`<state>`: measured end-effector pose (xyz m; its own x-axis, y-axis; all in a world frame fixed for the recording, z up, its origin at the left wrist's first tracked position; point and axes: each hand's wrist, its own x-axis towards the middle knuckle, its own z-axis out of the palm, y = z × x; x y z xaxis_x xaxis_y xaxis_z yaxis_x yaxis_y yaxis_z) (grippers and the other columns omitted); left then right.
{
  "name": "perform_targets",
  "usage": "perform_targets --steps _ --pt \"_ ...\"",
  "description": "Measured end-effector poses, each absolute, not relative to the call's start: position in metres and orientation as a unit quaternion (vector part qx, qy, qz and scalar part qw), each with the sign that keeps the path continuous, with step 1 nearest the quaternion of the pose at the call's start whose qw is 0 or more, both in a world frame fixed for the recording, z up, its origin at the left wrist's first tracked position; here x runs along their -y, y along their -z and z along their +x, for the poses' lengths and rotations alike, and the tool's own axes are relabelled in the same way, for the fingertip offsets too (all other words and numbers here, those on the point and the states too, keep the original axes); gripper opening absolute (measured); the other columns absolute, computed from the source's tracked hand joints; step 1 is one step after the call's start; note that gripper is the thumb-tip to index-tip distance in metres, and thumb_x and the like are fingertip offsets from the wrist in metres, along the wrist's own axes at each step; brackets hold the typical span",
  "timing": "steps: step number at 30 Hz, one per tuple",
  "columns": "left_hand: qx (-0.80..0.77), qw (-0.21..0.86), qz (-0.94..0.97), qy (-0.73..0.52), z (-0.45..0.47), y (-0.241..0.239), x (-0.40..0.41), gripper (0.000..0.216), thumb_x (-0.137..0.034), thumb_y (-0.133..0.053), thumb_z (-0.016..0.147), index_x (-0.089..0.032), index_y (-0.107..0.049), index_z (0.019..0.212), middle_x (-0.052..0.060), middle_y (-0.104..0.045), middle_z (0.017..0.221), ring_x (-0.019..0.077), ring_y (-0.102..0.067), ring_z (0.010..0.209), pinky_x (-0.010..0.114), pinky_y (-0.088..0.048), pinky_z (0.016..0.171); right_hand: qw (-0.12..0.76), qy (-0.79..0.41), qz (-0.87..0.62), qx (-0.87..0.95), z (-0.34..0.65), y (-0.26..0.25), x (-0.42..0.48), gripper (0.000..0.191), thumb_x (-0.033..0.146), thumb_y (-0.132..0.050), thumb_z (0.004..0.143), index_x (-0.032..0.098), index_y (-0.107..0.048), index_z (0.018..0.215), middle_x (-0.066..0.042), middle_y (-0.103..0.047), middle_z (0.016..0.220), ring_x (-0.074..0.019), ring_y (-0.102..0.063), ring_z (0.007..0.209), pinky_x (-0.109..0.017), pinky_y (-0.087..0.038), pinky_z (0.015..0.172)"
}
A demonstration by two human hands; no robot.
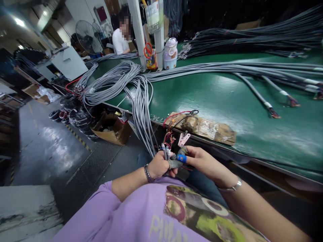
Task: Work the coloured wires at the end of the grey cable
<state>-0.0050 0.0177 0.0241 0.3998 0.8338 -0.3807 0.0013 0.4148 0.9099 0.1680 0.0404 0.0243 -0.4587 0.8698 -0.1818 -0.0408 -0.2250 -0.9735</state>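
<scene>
"How do the hands stand?"
"The left hand (pixel 157 164) is closed around a few grey cables (pixel 165 155), collared ends up, low in front of the body. The right hand (pixel 200 159) is just beside, thumb and forefinger close together; I can't tell what is between them."

"Which step, would you say?"
"My judgement: handling the cable ends, since coloured wires (pixel 168 138) spread above the left fist. The next move calls for a steady left grip and light right fingertips, so no thin wire snags."

"Snags on what?"
"Possibly the pink clip (pixel 184 139), just past the fingers, or the wooden board (pixel 204 128) along the table's near edge."

"And room?"
"Leftward is tighter: a hanging bundle (pixel 142 107) drops over that edge. The wider stretch of green table (pixel 214 97) lies beyond the board, as far as the long cables (pixel 202 69)."

"Farther off?"
"A lilac cup (pixel 170 55) beside a post (pixel 159 50), then a person (pixel 119 43) in white, well apart."
</scene>
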Motion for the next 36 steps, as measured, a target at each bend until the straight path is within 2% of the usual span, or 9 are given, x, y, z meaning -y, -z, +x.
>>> perform_targets --steps 5,10,13,15,17,19,24,30,36 --pt "-0.452 0.72 0.445 -0.282 -0.007 -0.026 -0.021 0.048 -0.055 -0.076 0.058 -0.013 -0.054 0.054 0.001 -0.055 0.045 0.009 -0.048 0.034 0.02 -0.039 0.034 0.364 -0.697 -0.386 0.482 0.167 -0.019 -0.033 0.03 0.042 -0.082 0.062 0.016 -0.068 0.068 -0.003 -0.066 0.064 -0.0132 -0.053 0.058 -0.026 -0.041 0.055" --pt "-0.449 0.731 0.442 -0.262 -0.011 -0.027 -0.017 0.048 -0.054 -0.078 0.056 -0.013 -0.053 0.055 0.0 -0.055 0.045 0.0088 -0.048 0.033 0.02 -0.039 0.034 0.421 -0.739 -0.414 0.323 0.162 -0.006 -0.036 0.027 0.036 -0.085 0.057 0.018 -0.067 0.066 0.0 -0.063 0.06 -0.0119 -0.054 0.054 -0.025 -0.046 0.053" --pt "-0.441 0.734 0.45 -0.253 -0.015 -0.025 -0.012 0.046 -0.051 -0.08 0.056 -0.012 -0.055 0.057 0.0 -0.057 0.047 0.0086 -0.05 0.035 0.019 -0.041 0.037 0.474 -0.719 -0.45 0.236 0.169 -0.001 -0.042 0.025 0.029 -0.086 0.057 0.021 -0.065 0.067 0.001 -0.062 0.064 -0.0108 -0.055 0.055 -0.024 -0.051 0.055" --pt "-0.452 0.726 0.439 -0.274 -0.016 -0.024 -0.01 0.046 -0.052 -0.079 0.057 -0.013 -0.054 0.056 0.0 -0.056 0.047 0.0085 -0.05 0.035 0.019 -0.041 0.036 0.458 -0.736 -0.435 0.242 0.173 -0.002 -0.043 0.026 0.035 -0.084 0.061 0.021 -0.067 0.074 -0.001 -0.065 0.073 -0.0122 -0.059 0.062 -0.025 -0.052 0.059" --pt "-0.464 0.719 0.426 -0.293 -0.017 -0.023 -0.011 0.048 -0.054 -0.078 0.057 -0.013 -0.053 0.055 0.0 -0.056 0.046 0.0086 -0.049 0.034 0.019 -0.039 0.035 0.412 -0.764 -0.404 0.288 0.173 -0.006 -0.04 0.035 0.048 -0.08 0.064 0.02 -0.067 0.082 -0.004 -0.067 0.081 -0.0145 -0.06 0.067 -0.027 -0.052 0.062" --pt "-0.467 0.718 0.422 -0.298 -0.016 -0.022 -0.013 0.047 -0.053 -0.078 0.056 -0.013 -0.053 0.055 0.0 -0.056 0.045 0.0088 -0.049 0.033 0.019 -0.039 0.034 0.37 -0.763 -0.39 0.359 0.169 -0.009 -0.034 0.043 0.056 -0.077 0.064 0.019 -0.066 0.083 -0.004 -0.066 0.079 -0.0147 -0.058 0.067 -0.027 -0.048 0.061" --pt "-0.463 0.714 0.434 -0.296 -0.015 -0.018 -0.013 0.047 -0.053 -0.077 0.058 -0.013 -0.053 0.053 0.0 -0.055 0.045 0.0083 -0.049 0.034 0.019 -0.04 0.035 0.347 -0.678 -0.433 0.482 0.156 -0.012 -0.025 0.041 0.051 -0.08 0.062 0.017 -0.059 0.069 0.003 -0.054 0.06 -0.0101 -0.044 0.056 -0.024 -0.035 0.053" --pt "-0.468 0.702 0.444 -0.303 -0.017 -0.015 -0.012 0.044 -0.052 -0.075 0.062 -0.014 -0.053 0.058 0.0 -0.057 0.048 0.0081 -0.051 0.036 0.018 -0.039 0.037 0.357 -0.669 -0.445 0.476 0.154 -0.016 -0.024 0.032 0.045 -0.076 0.064 0.018 -0.058 0.067 0.002 -0.055 0.061 -0.0115 -0.044 0.056 -0.026 -0.035 0.055" --pt "-0.478 0.693 0.437 -0.316 -0.012 -0.017 -0.015 0.043 -0.051 -0.074 0.062 -0.014 -0.052 0.059 -0.001 -0.055 0.047 0.0086 -0.05 0.036 0.019 -0.039 0.037 0.423 -0.642 -0.476 0.427 0.14 -0.013 -0.014 0.02 0.035 -0.071 0.064 0.021 -0.058 0.064 0.002 -0.057 0.061 -0.0129 -0.048 0.057 -0.027 -0.04 0.057"
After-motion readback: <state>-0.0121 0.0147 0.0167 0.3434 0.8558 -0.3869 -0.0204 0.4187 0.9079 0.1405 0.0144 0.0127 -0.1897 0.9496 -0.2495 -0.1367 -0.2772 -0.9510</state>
